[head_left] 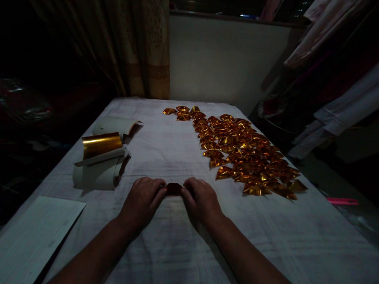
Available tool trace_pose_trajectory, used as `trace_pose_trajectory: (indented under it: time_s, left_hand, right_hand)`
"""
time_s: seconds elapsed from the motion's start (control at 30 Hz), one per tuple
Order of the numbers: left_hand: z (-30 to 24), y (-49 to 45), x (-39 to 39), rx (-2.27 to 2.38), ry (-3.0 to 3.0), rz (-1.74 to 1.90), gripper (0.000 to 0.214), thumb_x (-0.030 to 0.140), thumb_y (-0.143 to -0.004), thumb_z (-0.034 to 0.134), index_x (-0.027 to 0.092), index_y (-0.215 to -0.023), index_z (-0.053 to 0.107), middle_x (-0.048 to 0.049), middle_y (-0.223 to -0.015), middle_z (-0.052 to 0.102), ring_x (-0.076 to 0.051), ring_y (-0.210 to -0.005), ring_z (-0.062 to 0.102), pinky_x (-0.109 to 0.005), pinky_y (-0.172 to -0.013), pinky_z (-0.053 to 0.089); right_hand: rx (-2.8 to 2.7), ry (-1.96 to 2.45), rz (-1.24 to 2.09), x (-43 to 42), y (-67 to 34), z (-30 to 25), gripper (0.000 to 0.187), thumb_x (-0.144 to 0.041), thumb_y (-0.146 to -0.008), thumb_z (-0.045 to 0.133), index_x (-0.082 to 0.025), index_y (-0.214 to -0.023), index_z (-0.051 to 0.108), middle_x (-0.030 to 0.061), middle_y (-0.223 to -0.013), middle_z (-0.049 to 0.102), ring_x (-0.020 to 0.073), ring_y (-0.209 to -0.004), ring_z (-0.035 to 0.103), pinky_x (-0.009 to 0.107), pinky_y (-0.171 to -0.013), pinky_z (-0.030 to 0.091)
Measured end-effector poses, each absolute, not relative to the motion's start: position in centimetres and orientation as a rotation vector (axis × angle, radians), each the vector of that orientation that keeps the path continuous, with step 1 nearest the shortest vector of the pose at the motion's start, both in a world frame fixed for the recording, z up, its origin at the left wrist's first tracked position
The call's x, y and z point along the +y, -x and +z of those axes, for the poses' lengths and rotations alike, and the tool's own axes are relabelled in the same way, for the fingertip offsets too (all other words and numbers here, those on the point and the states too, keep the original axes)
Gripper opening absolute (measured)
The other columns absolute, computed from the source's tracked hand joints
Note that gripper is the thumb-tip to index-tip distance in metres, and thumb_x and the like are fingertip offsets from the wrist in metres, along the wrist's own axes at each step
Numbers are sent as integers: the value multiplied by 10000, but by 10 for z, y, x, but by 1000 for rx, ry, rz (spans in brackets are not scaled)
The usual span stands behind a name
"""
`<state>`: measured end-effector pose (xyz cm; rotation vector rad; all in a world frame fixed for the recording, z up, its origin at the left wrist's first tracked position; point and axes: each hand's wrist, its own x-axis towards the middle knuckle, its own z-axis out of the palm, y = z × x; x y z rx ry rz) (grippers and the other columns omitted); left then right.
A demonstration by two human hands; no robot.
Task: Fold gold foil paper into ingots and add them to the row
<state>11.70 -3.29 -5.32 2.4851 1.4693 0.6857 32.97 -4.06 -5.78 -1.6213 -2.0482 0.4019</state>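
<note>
Between my two hands, low over the white cloth, is a small folded piece of foil paper (174, 189), dark reddish-brown in this light. My left hand (144, 197) pinches its left end between thumb and fingers. At the other end my right hand (202, 200) grips it the same way. A large spread of folded gold foil pieces (236, 148), shiny and pointed at the ends, lies to the right and ahead of my hands. Left of them rests a curled stack of gold foil sheets (102, 145) with pale backs.
The table is covered by a white checked cloth (164, 153). Two curled pale stacks, one the farther stack (113, 125), lie at left. A flat white board (37, 240) is at the near left. Hanging clothes (345, 98), a curtain (143, 43) and a pink object (342, 201) surround the table.
</note>
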Motion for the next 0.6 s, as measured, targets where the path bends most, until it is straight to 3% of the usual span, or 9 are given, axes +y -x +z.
trace_pose_trajectory:
  time_s: [0.37,0.6]
  left_hand:
    - [-55,-123,-36,1607,-2623,621,191,308,-993,472,206,-1023,631,-68,-838,694,-266,-795,623,-416,-783,446]
    - [-58,-120,-38,1652,-2524,674,177,294,-969,483,217,-1074,604,-70,-944,715,-261,-897,631,-414,-829,452]
  right_hand:
    - [-2112,1637,298,-41,-327,-60,77,-199,-914,609,-224,-842,613,22,-817,664,201,-800,592,312,-728,370]
    - [-2155,1644,199,-42,-326,-64,103,-228,-949,578,-222,-867,639,46,-862,655,210,-814,578,325,-735,386]
